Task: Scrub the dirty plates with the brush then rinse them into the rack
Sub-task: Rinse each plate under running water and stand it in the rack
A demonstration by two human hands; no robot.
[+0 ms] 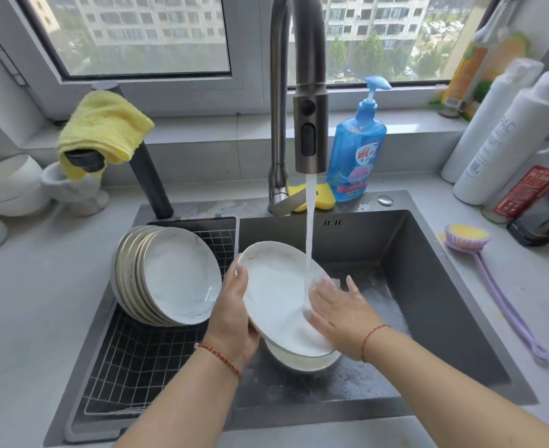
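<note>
We have the plate (276, 295) tilted over the sink (428, 286), right under the tap (310, 124), and the water (310, 227) is hitting its white face. Our left hand (234, 318) grips the plate's left rim, thumb on the front near the top, fingers curled behind. Our right hand (341, 315) lies flat on the wet face, fingers straight and spread, right where the stream lands. Just below the plate, a second plate (302, 362) sits in the basin, mostly hidden, with suds around it. To the left, the rack (137, 360) fills the sink's other half, and a stack (169, 273) of plates leans on edge at its far end, faces toward us. The brush (493, 286) lies on the counter (24, 318) to the right of the sink, well apart from both hands, head away from us. Behind the tap we see a blue soap bottle (357, 147) and a yellow sponge (318, 197); a yellow cloth (105, 127) hangs over a dark spout at the left.
</note>
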